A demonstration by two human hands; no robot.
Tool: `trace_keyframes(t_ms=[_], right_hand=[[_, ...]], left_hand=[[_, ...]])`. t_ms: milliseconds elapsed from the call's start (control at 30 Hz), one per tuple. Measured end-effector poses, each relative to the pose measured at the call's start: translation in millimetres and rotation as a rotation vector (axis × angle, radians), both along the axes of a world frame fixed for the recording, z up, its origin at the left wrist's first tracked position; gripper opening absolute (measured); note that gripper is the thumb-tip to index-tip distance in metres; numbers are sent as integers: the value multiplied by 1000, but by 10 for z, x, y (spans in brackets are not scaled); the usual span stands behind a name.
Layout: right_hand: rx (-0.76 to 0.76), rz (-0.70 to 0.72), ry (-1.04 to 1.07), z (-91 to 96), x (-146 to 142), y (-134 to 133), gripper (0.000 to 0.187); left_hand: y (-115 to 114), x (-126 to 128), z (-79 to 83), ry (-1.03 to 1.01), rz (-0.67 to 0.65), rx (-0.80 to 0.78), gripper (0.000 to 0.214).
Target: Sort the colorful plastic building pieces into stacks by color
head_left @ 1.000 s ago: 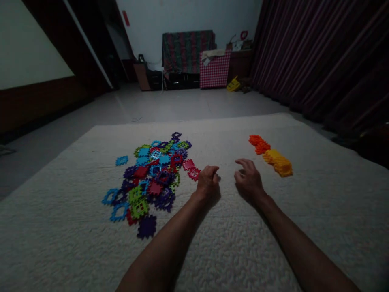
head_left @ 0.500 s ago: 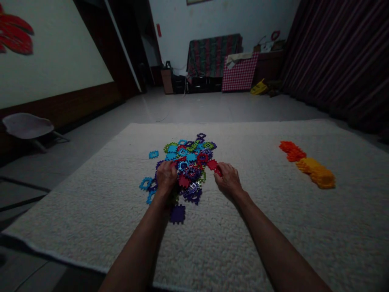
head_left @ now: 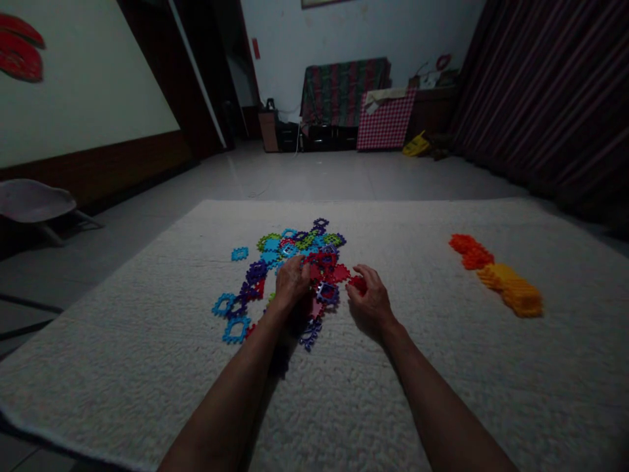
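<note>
A heap of flat interlocking plastic tiles point(head_left: 285, 262) in blue, purple, green and red lies on a white textured mat point(head_left: 344, 367). My left hand point(head_left: 291, 283) rests on the middle of the heap with its fingers curled over red tiles. My right hand point(head_left: 368, 303) sits at the heap's right edge and pinches a red tile point(head_left: 358, 283) between thumb and fingers. A row of joined orange tiles point(head_left: 470, 251) and yellow tiles point(head_left: 514, 291) lies apart at the right of the mat.
The mat lies on a grey tiled floor. A pale chair point(head_left: 32, 203) stands at the left. Against the far wall are a cloth-covered cabinet point(head_left: 344, 92) and a checked red board point(head_left: 384, 121). Dark curtains point(head_left: 550, 98) hang at the right.
Both hands moved from bare mat onto the tile heap. Since half a second ago my left hand has shifted right across the heap; my right hand stays at the red tile.
</note>
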State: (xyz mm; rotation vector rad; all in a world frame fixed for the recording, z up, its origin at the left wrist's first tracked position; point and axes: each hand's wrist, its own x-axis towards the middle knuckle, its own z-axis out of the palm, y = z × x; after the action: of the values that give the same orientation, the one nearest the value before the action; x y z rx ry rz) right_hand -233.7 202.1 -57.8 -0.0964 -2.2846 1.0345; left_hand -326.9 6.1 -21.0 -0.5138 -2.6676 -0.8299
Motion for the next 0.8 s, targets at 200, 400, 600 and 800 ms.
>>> trace_keyframes(t_ms=[200, 400, 600, 800], right_hand=[[-84, 42, -16, 14, -28, 44, 35], [-95, 49, -7, 43, -31, 49, 29], [-69, 53, -23, 10, -61, 70, 30], [-100, 55, -21, 13, -64, 66, 31]], left_hand=[[10, -713, 124, -102, 145, -203, 34], [-6, -1105, 77, -177, 222, -405, 32], [22, -1129, 65, -232, 297, -373, 37], [8, -993, 105, -180, 311, -100, 35]])
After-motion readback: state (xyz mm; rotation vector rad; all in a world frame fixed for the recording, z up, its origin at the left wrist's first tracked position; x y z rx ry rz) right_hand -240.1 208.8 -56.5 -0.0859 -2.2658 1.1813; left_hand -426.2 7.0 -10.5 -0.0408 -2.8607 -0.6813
